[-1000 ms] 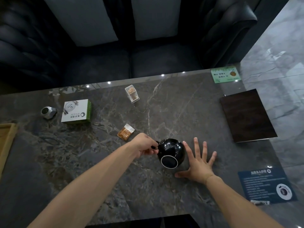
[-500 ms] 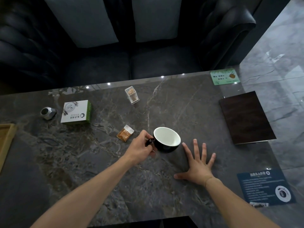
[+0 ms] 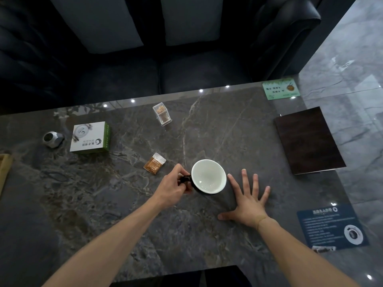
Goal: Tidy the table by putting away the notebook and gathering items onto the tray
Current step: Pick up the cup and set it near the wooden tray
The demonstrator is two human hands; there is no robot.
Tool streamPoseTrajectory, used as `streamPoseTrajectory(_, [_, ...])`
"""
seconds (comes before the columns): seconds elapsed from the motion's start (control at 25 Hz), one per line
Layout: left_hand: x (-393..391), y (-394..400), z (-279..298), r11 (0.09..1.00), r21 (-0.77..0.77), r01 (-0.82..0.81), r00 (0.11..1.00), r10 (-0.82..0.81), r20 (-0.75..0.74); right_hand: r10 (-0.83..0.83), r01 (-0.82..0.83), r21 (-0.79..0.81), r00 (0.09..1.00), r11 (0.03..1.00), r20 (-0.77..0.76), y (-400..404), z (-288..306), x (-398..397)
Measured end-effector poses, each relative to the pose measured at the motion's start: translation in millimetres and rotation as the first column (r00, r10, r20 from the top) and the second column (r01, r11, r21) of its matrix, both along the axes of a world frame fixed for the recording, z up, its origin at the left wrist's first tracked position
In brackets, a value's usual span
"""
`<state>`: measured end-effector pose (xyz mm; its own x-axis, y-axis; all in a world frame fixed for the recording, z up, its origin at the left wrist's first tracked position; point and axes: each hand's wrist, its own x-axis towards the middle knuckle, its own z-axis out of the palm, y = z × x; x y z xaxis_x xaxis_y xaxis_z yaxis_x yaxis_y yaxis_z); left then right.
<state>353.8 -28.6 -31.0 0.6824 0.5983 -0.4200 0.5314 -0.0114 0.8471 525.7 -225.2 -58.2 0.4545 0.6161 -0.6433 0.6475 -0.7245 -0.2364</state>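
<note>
A: Which step is in hand?

B: Gathering, I'd say. The left hand (image 3: 173, 188) has its fingers (image 3: 179, 170) pinched shut on the handle of the cup (image 3: 208, 176), which sits upright, mouth up, white inside and apparently empty. Whether it rests on the bench (image 3: 103, 204) or is just lifted off it, I cannot tell from this angle.

A: And the other hand?

B: The right hand (image 3: 247, 206) lies flat on the bench just beside the cup, fingers spread apart, holding nothing.

A: Where is the tray?

B: Only a wooden corner (image 3: 4, 172) shows at the far left edge, well apart from the cup. So the next move calls for carrying the cup level across the bench to the left, past the brown sachet (image 3: 155, 166) and the white and green box (image 3: 90, 137).

A: The notebook?

B: The dark cover (image 3: 307, 141) at the right edge, lying flat and untouched, is likely it. The sachet, the box, the small clear container (image 3: 162, 114) and the round metal piece (image 3: 52, 139) are not yet collected either.
</note>
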Motion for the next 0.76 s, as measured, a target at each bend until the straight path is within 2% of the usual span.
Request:
streamPoseTrajectory(0.16, [-3,-1,-5,0.999,0.041,-0.004,1.0,0.004,0.0,0.006,-0.006,0.001,1.0,1.0,-0.001,0,1,0])
streamPoseTrajectory(0.44, [-9,0,-10,0.999,0.021,-0.044,0.999,0.044,-0.005,0.008,-0.008,-0.004,1.0,1.0,-0.007,0,2,1])
streamPoseTrajectory(0.76, [-8,-2,-13,0.993,0.096,-0.066,0.995,0.072,-0.063,-0.005,0.005,0.018,1.0,1.0,-0.005,-2,-1,1])
